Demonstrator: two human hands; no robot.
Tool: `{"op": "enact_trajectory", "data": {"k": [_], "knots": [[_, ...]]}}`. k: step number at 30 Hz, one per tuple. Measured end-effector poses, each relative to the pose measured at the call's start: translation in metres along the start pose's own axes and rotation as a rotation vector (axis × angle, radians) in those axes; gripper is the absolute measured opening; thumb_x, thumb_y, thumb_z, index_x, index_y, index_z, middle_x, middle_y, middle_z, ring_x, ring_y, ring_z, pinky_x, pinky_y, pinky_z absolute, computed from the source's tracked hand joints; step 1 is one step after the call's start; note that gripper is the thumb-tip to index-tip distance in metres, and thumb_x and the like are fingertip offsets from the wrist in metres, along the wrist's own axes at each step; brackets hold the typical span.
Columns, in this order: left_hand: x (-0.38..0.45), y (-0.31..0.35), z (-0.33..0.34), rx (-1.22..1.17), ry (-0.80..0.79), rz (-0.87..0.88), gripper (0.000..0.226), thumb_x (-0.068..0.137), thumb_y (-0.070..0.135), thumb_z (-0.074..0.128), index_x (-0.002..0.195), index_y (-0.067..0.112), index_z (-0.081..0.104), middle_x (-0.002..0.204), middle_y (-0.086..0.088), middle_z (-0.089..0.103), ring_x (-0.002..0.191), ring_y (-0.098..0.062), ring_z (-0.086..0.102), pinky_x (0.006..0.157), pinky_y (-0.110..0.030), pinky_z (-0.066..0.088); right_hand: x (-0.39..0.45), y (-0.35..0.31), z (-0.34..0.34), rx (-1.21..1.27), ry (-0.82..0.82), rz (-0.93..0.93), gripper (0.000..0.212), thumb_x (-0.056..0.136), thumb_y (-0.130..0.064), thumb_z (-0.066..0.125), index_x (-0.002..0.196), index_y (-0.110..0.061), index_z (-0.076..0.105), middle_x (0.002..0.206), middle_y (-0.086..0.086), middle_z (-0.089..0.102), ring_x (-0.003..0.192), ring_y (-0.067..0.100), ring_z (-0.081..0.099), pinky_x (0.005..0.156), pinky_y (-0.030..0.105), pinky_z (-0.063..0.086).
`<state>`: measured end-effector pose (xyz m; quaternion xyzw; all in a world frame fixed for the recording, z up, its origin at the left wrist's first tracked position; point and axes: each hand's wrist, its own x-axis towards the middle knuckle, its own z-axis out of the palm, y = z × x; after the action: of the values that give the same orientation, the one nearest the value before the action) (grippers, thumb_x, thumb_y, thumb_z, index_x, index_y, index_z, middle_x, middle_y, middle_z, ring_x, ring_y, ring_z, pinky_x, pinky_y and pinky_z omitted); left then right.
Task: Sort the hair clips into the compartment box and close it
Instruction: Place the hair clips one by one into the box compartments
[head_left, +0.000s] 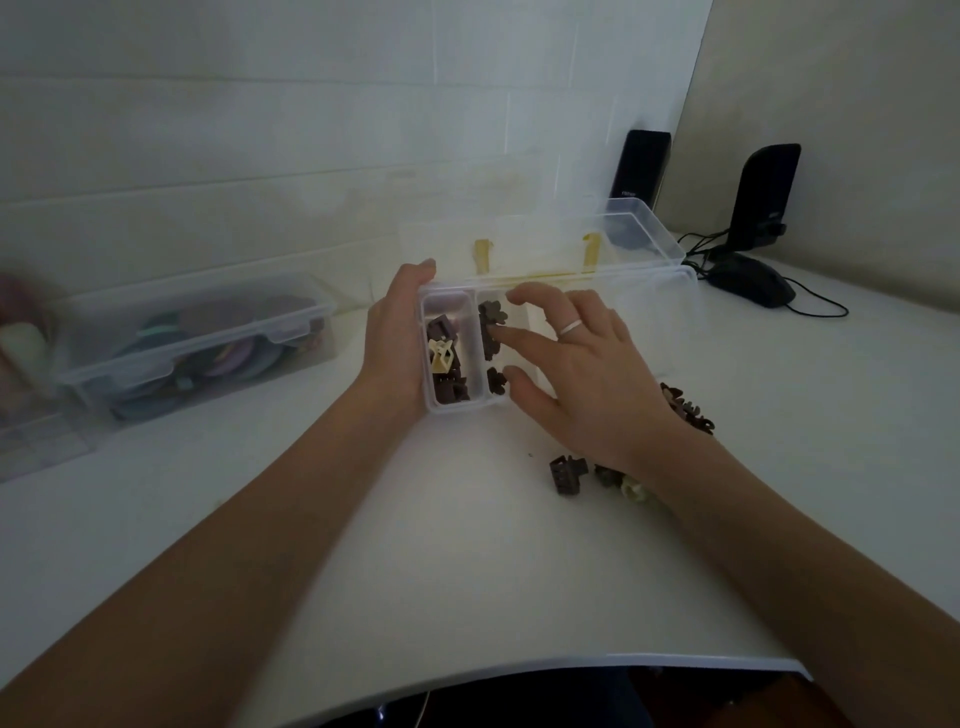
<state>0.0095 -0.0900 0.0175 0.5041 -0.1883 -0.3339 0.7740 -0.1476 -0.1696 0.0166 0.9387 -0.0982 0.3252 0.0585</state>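
A clear compartment box (451, 408) lies on the white table with its lid (545, 244) standing open behind it. My left hand (395, 338) grips the box's left end. The leftmost compartment holds brown square clips and one cream clip (442, 356). The compartment beside it holds dark flower-shaped clips (491, 314). My right hand (576, 364) hovers over the box with fingers spread, fingertips at the flower clips, and holds nothing that I can see. Loose clips lie on the table: a brown square clip (567, 474) and a dark pile (688, 408) by my right wrist.
A closed clear box (202, 343) of colourful round items stands at the left. Another clear case (41, 441) lies at the far left edge. Two black speakers (640, 166) (766, 197), a mouse (750, 280) and cables occupy the back right. The table's front edge curves near me.
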Motion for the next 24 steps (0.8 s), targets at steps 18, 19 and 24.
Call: {"op": "enact_trajectory", "data": {"k": [18, 19, 24], "knots": [[0.001, 0.000, -0.001, 0.102, -0.018, 0.051, 0.055, 0.065, 0.057, 0.065, 0.091, 0.009, 0.059, 0.077, -0.010, 0.054, 0.066, -0.025, 0.052, 0.078, -0.041, 0.042, -0.004, 0.008, -0.032, 0.458, -0.046, -0.016, 0.017, 0.080, -0.030, 0.062, 0.071, -0.018, 0.070, 0.068, -0.006, 0.063, 0.065, 0.010, 0.053, 0.064, 0.028, 0.047], [0.001, 0.001, -0.001, 0.124, -0.016, 0.062, 0.054, 0.062, 0.058, 0.065, 0.083, 0.009, 0.059, 0.073, -0.010, 0.052, 0.064, -0.024, 0.049, 0.079, -0.042, 0.040, -0.005, 0.007, -0.038, 0.483, -0.160, -0.002, 0.021, 0.078, -0.038, 0.063, 0.069, -0.020, 0.068, 0.064, -0.008, 0.062, 0.062, 0.010, 0.054, 0.061, 0.025, 0.046], [0.003, 0.002, -0.002, 0.137, -0.025, 0.057, 0.044, 0.061, 0.058, 0.066, 0.067, 0.016, 0.055, 0.062, -0.004, 0.046, 0.055, -0.021, 0.043, 0.065, -0.033, 0.037, -0.007, 0.004, -0.052, 0.413, -0.607, 0.072, 0.043, 0.054, -0.068, 0.070, 0.078, -0.033, 0.063, 0.067, -0.007, 0.062, 0.062, 0.008, 0.056, 0.058, 0.022, 0.044]]}}
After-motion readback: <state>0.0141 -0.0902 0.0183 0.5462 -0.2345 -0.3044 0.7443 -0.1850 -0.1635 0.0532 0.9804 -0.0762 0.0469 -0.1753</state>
